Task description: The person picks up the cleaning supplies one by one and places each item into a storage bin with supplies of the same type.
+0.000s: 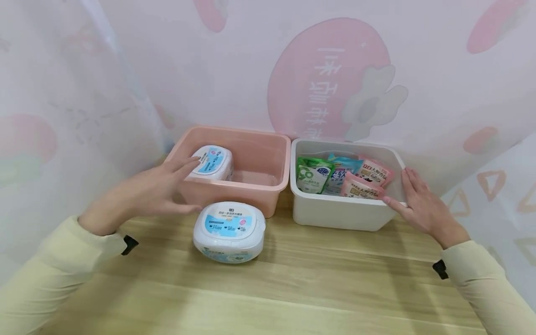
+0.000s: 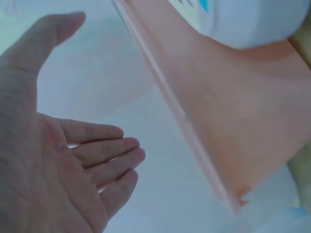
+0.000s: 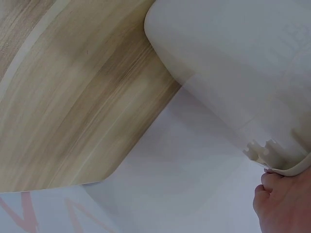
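My left hand [image 1: 157, 188] is held over the near left corner of the pink storage bin [image 1: 238, 186], fingers extended and apart. The left wrist view shows the palm with nothing in it. A white lidded tub [image 1: 211, 163] with a blue label is inside the bin, under my fingertips. A matching tub [image 1: 229, 232] rests on the table in front, close to my left thumb. My right hand [image 1: 425, 211] grips the right rim of the white storage bin [image 1: 343, 211], thumb near its front corner. In the right wrist view, fingers [image 3: 272, 182] curl at the rim.
Several pouches stand in the white bin: a green one [image 1: 314, 176], a blue one [image 1: 340, 174] and pink ones [image 1: 362, 187]. Both bins sit side by side on a wooden table [image 1: 293, 284]. Behind hangs a white printed curtain [image 1: 234, 79].
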Motion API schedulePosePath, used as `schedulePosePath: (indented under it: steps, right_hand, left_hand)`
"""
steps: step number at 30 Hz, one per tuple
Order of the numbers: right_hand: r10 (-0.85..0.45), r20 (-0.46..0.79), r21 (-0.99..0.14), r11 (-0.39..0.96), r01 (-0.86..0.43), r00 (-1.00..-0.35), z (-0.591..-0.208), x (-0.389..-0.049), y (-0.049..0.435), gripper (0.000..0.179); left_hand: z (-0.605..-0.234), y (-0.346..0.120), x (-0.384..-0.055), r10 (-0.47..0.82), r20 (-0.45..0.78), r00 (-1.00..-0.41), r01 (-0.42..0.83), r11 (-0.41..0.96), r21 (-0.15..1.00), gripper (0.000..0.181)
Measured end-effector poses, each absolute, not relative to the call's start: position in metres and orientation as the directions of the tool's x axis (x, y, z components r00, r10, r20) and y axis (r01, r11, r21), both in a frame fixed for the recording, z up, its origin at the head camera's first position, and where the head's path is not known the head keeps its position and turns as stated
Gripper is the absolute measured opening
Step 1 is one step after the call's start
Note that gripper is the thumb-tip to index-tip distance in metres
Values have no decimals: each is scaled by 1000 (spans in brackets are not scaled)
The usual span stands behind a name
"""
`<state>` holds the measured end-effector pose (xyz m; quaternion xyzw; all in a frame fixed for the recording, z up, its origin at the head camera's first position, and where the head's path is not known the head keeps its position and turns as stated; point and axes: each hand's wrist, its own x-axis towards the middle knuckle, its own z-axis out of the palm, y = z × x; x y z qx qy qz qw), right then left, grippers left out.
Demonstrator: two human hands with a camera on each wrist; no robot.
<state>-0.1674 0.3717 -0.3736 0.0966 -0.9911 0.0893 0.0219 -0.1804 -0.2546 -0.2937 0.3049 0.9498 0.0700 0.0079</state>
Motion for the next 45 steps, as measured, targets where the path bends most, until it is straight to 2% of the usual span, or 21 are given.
schedulePosePath:
  steps: [9, 13, 18, 25, 31, 37, 45]
  right_hand:
    - [-181, 61, -196, 962, -190, -982, -375, -167, 373, 100]
    - [-182, 67, -201, 961, -192, -981, -375, -166, 373, 100]
    - [-178, 71, -200, 961, -188, -982, -376, -166, 373, 99]
    - [-172, 67, -201, 963, -182, -983, -377, -166, 374, 100]
    - [-178, 71, -202, 961, -188, -982, -376, -167, 372, 99]
    - [-185, 74, -196, 961, -197, -980, -375, -169, 369, 99]
    - [-169, 81, -228, 956, -184, -982, -377, -166, 371, 98]
  left_hand:
    - [-276, -226, -152, 712, 35, -702, 712, 697, 86, 99]
    - [-281, -216, -146, 742, 28, -670, 739, 663, 119, 94]
    - [-295, -204, -148, 743, -9, -670, 733, 663, 156, 98]
    - [-326, -198, -157, 727, -94, -680, 717, 687, 119, 110]
    - [-357, -200, -166, 708, -108, -698, 693, 706, 145, 109]
    - [-380, -198, -174, 701, -102, -705, 684, 711, 164, 117]
    - [-397, -187, -191, 764, -32, -645, 753, 642, 145, 122]
